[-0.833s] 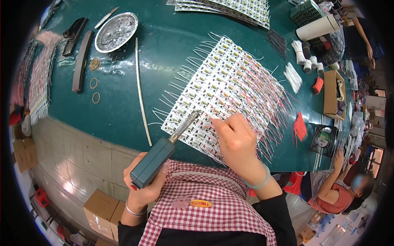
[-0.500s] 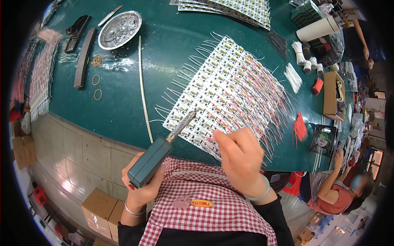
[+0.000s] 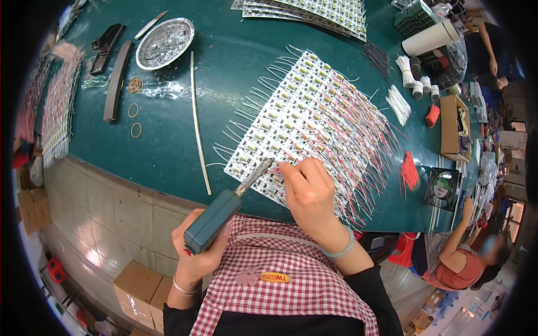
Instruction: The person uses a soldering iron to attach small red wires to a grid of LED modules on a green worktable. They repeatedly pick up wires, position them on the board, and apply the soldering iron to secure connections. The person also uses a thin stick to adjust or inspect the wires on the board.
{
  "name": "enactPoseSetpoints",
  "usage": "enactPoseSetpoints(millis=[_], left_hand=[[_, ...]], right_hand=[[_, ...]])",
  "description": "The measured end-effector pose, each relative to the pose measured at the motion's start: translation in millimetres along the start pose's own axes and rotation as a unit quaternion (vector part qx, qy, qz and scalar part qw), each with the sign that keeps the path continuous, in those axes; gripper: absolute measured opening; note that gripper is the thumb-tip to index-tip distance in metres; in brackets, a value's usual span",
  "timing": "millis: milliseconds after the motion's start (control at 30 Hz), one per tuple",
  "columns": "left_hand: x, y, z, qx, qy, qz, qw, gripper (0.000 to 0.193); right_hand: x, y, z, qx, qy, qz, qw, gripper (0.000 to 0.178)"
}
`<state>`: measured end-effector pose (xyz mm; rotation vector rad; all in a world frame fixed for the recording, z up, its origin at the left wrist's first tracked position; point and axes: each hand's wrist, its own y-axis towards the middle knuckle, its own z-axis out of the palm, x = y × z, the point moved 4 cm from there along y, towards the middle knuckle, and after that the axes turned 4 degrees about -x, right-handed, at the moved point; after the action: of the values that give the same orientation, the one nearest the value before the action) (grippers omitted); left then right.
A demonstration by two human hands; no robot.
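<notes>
My left hand (image 3: 200, 263) is wrapped round the dark green body of a soldering gun (image 3: 214, 220). Its metal tip points up and right, over the lower left part of a white circuit board panel (image 3: 259, 147). Just right of the tip, my right hand (image 3: 311, 195) is closed in a pinch close above the panel. Whatever lies between its fingertips is too small to make out. Thin red wires (image 3: 358, 143) cover the panel's right side, and pale wires (image 3: 242, 115) stick out along its left edge.
A silver bowl (image 3: 188, 51) with metallic scraps stands at the upper left, near rubber bands (image 3: 135, 85) and a thin strip (image 3: 196, 120). More panels (image 3: 314, 14) are stacked at the back. Wire bundles (image 3: 409, 171) lie to the right. A person (image 3: 457, 260) sits at the lower right.
My right hand has moved up and left, bringing its pinched fingertips beside the soldering gun's tip. The gun has shifted slightly right and down in the picture.
</notes>
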<state>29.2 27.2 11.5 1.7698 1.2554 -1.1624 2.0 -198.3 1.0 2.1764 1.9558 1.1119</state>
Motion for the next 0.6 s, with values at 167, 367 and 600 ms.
enactPoseSetpoints(millis=[167,367,600], left_hand=[[0.1,0.4,0.4,0.003,-0.006,-0.002,1.0,0.019],[0.3,1.1,2.2,0.003,-0.03,-0.029,0.999,0.019],[4.8,0.1,-5.8,-0.005,-0.033,-0.03,0.999,0.021]], right_hand=[[-1.1,-2.6,1.2,0.008,-0.008,-0.014,1.0,0.025],[-0.7,-2.6,1.3,0.006,-0.014,-0.012,1.0,0.023],[5.5,-1.1,3.8,0.004,-0.023,-0.013,1.0,0.021]])
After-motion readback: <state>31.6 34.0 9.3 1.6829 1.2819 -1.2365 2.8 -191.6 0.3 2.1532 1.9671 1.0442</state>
